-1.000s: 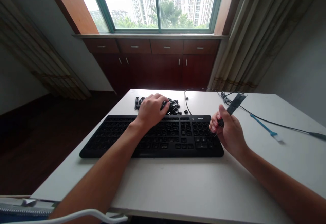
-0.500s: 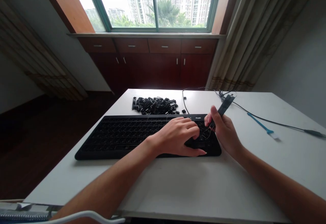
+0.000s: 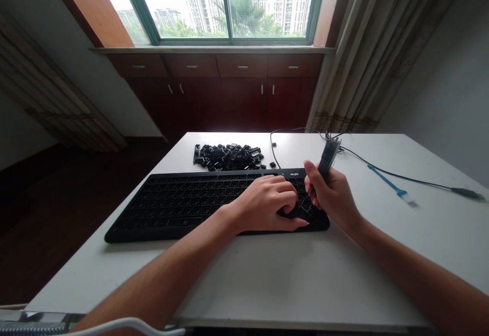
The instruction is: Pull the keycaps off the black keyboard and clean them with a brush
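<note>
A black keyboard (image 3: 183, 191) lies on the white table, its main key area stripped of keycaps. Over its right part rests my left hand (image 3: 273, 203), thumb and curled fingers apart, touching the keyboard with nothing visible in its grasp. My right hand (image 3: 330, 188) is closed around a keycap puller (image 3: 327, 158) with a dark handle pointing up. The puller's thin wire loops (image 3: 306, 203) reach down onto the number pad, close to the left fingertips. Behind the keyboard sits a heap of black keycaps (image 3: 229, 157). The keys under my left hand are hidden.
Two loose keycaps (image 3: 272, 165) lie right of the heap. A black cable (image 3: 397, 173) runs across the table's right side. Nearby lies a blue brush (image 3: 387, 179) with white bristles. A white tube (image 3: 130, 322) crosses the front edge at lower left.
My left hand has left the keycap heap and come down onto the keyboard's right part. My right hand has tipped the keycap puller more upright, its wires now over the number pad.
</note>
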`<state>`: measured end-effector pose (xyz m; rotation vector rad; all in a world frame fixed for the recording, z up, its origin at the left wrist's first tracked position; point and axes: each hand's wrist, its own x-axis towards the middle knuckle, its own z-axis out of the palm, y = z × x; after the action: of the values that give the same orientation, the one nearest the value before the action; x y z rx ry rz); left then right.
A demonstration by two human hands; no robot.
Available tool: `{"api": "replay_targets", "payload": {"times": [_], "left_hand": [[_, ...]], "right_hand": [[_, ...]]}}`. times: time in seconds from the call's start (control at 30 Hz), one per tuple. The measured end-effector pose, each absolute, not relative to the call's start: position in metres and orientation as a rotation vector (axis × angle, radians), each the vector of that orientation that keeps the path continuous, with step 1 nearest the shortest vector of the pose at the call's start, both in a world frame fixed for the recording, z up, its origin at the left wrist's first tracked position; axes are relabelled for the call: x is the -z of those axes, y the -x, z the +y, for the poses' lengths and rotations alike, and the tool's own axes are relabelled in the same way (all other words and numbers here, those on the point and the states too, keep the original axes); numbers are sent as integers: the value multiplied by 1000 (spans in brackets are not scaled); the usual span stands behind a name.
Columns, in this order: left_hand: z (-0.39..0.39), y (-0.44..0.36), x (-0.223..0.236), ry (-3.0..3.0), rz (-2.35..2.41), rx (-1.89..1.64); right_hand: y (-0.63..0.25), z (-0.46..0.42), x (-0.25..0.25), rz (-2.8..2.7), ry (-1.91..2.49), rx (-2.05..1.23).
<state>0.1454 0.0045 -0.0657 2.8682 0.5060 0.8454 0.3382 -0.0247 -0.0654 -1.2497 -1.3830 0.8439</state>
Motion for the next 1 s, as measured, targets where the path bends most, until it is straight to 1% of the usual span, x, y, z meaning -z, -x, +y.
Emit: {"api": "replay_targets", "payload": {"times": [0.23,0.9,1.0], "left_hand": [[5,-146,65,-2881,502,-858],[5,-147,65,-2926,482,-865],[5,-147,65,-2925,479,-855]], "right_hand": [[-341,-24,67,-1473,1291,-645],[-340,-23,69,-1444,1274,-755],[-340,-23,68,-1443,1266,-732]]}}
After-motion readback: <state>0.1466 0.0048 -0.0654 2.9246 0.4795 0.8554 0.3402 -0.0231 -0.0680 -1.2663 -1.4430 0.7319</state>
